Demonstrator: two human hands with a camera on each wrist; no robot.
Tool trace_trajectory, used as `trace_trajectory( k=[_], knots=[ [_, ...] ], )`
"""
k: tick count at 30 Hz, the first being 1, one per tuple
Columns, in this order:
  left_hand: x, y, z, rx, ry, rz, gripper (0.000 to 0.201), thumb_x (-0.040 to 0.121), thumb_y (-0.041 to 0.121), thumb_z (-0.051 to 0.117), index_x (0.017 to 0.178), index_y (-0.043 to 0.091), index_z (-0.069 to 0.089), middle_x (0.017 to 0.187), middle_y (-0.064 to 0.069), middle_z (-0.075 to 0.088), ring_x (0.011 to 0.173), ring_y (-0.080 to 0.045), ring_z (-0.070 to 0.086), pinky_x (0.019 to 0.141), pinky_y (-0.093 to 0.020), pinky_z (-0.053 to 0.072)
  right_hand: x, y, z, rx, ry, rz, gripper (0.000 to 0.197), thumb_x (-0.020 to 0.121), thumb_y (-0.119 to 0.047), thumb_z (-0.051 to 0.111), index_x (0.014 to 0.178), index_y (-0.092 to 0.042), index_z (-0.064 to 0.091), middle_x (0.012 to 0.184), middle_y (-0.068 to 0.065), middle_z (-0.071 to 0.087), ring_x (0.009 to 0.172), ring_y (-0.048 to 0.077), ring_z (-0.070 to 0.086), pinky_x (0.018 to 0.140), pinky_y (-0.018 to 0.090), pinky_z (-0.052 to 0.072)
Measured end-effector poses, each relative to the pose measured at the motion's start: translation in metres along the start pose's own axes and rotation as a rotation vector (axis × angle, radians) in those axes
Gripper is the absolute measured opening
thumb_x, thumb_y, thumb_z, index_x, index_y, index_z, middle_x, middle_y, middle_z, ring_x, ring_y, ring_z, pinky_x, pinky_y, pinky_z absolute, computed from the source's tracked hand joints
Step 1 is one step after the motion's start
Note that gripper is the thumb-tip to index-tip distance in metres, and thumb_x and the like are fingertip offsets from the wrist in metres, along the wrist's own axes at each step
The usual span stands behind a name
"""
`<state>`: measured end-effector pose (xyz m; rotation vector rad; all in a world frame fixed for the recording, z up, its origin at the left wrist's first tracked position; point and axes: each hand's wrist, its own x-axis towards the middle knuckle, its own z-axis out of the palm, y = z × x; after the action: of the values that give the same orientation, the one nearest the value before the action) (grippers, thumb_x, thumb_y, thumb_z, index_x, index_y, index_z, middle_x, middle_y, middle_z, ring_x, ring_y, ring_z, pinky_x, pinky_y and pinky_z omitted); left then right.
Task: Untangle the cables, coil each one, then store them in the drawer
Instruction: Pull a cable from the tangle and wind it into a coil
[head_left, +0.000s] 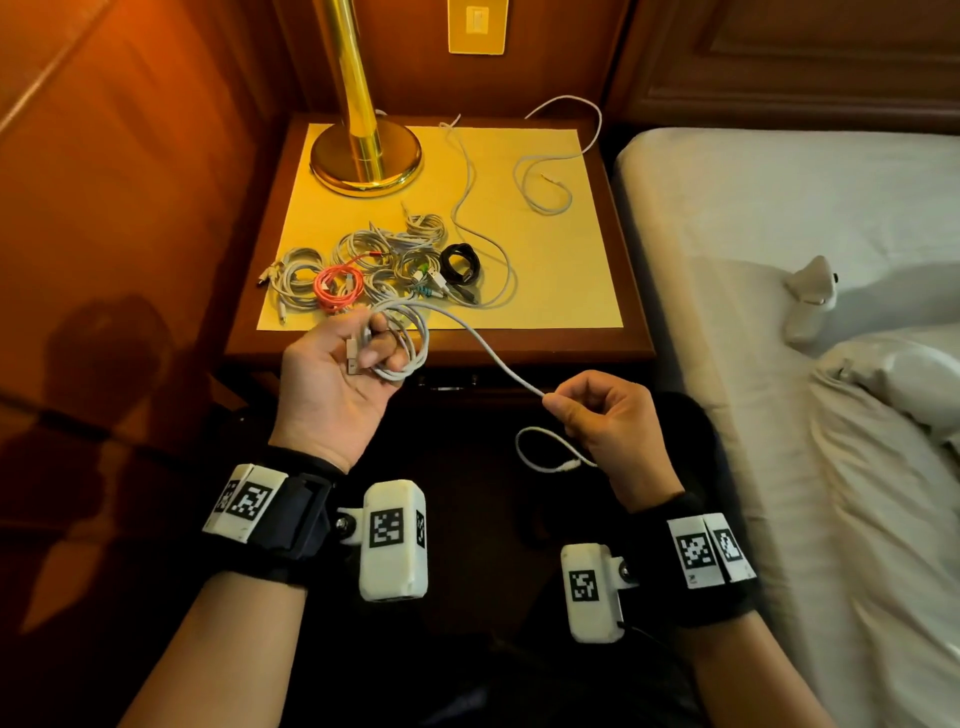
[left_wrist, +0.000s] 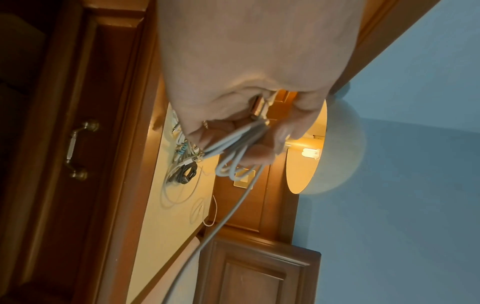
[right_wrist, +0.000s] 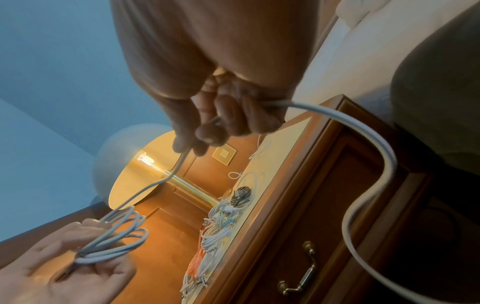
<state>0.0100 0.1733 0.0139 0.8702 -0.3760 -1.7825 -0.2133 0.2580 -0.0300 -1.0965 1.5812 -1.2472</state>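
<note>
White cable at frame centre, strung between both hands just in front of the nightstand. The left hand is palm up, thumb and fingers pinching several loops of it together with the plug end. From there the cable slopes down to the right, into the right hand, which pinches it between thumb and forefinger with the other fingers curled; the free tail hangs in a small loop below that hand, lower centre.

Above the hands, on the yellow mat that covers the nightstand top, sits a pile of coiled cables, mostly white, a red coil at its left front, a black coil at its right. Two loose white cables trail across the mat toward the upper right, one spilling over the back edge.

Brass lamp base stands at the mat's upper left corner. The drawer under the top is closed, its brass handle visible in the right wrist view. Bed fills the right side of the frame.
</note>
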Motion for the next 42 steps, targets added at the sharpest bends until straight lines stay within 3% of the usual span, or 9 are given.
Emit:
trace_trajectory(
  k=[3,7,11,14,21,24,28,37,42],
  knots=[
    [0.001,-0.004,0.002,0.06,0.039,0.024,0.017,0.092,0.015,0.05,0.079,0.007,0.055,0.057,0.001,0.042,0.056,-0.011,0.039,0.063,-0.024,0.041,-0.001,-0.005,0.004,-0.097,-0.007,-0.019,0.017,0.086,-0.008,0.068,0.07,-0.004,0.07,0.048,-0.001,0.05,0.045,0.005,0.043,0.049,0.018,0.036],
    [-0.001,-0.014,0.01,0.33,-0.012,0.057,0.016,0.095,0.017,0.051,0.086,0.008,0.062,0.059,0.003,0.05,0.059,-0.011,0.05,0.068,-0.024,0.046,-0.006,-0.019,0.016,-0.155,-0.155,-0.005,0.021,0.086,-0.006,0.068,0.065,-0.005,0.069,0.043,-0.002,0.045,0.04,0.004,0.037,0.044,0.018,0.03],
    [-0.002,-0.023,0.01,0.53,-0.07,0.077,0.016,0.093,0.021,0.055,0.092,0.008,0.063,0.064,-0.002,0.059,0.066,-0.017,0.057,0.076,-0.029,0.045,-0.01,-0.038,0.021,-0.081,-0.282,-0.002,0.022,0.089,-0.004,0.062,0.069,0.0,0.068,0.045,0.004,0.042,0.042,0.009,0.034,0.044,0.019,0.027],
    [-0.007,-0.03,0.014,0.566,-0.11,0.021,0.017,0.097,0.017,0.051,0.093,0.006,0.063,0.066,-0.003,0.063,0.065,-0.015,0.061,0.071,-0.027,0.05,-0.009,-0.045,0.022,-0.012,-0.3,-0.011,0.025,0.09,-0.003,0.06,0.066,-0.004,0.066,0.046,0.004,0.04,0.043,0.01,0.031,0.045,0.021,0.024],
    [-0.015,-0.04,0.017,0.587,-0.268,-0.14,0.018,0.092,0.011,0.054,0.097,-0.003,0.064,0.069,-0.013,0.061,0.058,-0.017,0.058,0.061,-0.023,0.049,0.001,-0.041,0.025,0.105,-0.071,-0.068,0.026,0.092,-0.005,0.06,0.069,0.006,0.06,0.046,-0.005,0.044,0.044,0.003,0.033,0.047,0.015,0.029],
    [-0.02,-0.044,0.019,0.649,-0.301,-0.096,0.02,0.087,0.017,0.056,0.087,0.0,0.066,0.058,-0.009,0.058,0.056,-0.017,0.056,0.062,-0.023,0.049,0.003,-0.036,0.027,0.114,0.032,-0.079,0.024,0.09,-0.005,0.063,0.067,0.0,0.06,0.047,-0.012,0.048,0.044,-0.001,0.039,0.049,0.014,0.033],
    [-0.021,-0.046,0.02,0.738,-0.302,-0.095,0.023,0.095,0.013,0.05,0.085,-0.003,0.064,0.056,-0.007,0.055,0.056,-0.018,0.055,0.064,-0.026,0.047,0.004,-0.03,0.03,0.106,0.145,-0.131,0.018,0.082,-0.004,0.072,0.073,-0.003,0.057,0.051,-0.002,0.053,0.046,0.008,0.044,0.05,0.022,0.038],
    [-0.023,-0.048,0.021,0.787,-0.35,-0.214,0.025,0.096,0.014,0.05,0.079,0.001,0.063,0.047,0.0,0.046,0.046,-0.011,0.044,0.053,-0.021,0.046,0.003,-0.014,0.031,0.137,0.157,-0.109,0.025,0.077,-0.01,0.078,0.07,-0.004,0.055,0.056,0.01,0.045,0.051,0.019,0.037,0.049,0.026,0.032],
    [-0.019,-0.042,0.016,0.792,-0.308,-0.195,0.022,0.092,0.014,0.056,0.073,0.003,0.06,0.047,0.0,0.042,0.045,-0.011,0.042,0.054,-0.023,0.044,-0.002,-0.004,0.03,0.208,0.102,-0.01,0.024,0.076,-0.019,0.076,0.071,-0.009,0.056,0.054,0.006,0.045,0.045,0.008,0.035,0.045,0.018,0.03]
  ],
)
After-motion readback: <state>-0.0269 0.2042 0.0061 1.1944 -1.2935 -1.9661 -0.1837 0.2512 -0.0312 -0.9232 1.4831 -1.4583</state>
